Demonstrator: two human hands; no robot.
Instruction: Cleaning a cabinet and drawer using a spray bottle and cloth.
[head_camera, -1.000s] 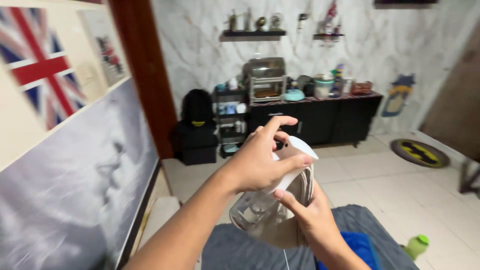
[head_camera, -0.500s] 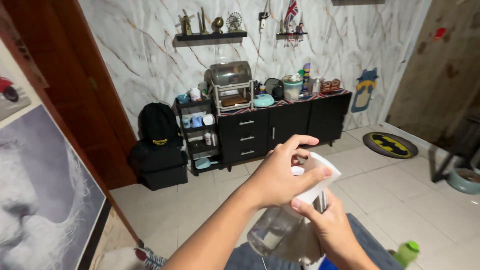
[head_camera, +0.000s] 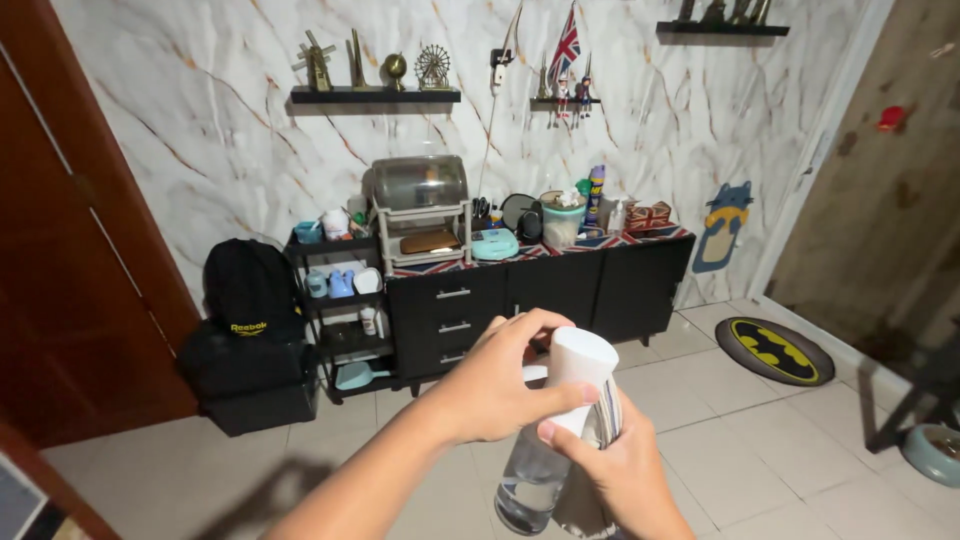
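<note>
Open air surrounds both hands, held up over a tiled floor (head_camera: 730, 440) with wide bare stretches ahead and to each side. A black sideboard (head_camera: 540, 300) crowded with kitchen items blocks the far wall, a black backpack (head_camera: 250, 290) on a box stands left of it, and 1 round mat (head_camera: 775, 350) lies low at right

A small flag-patterned box (head_camera: 650, 214) in red, white and blue sits on the right end of the black cabinet (head_camera: 560, 290). Left of it stands a tall multicoloured can (head_camera: 597, 195). No screens or signs show.
</note>
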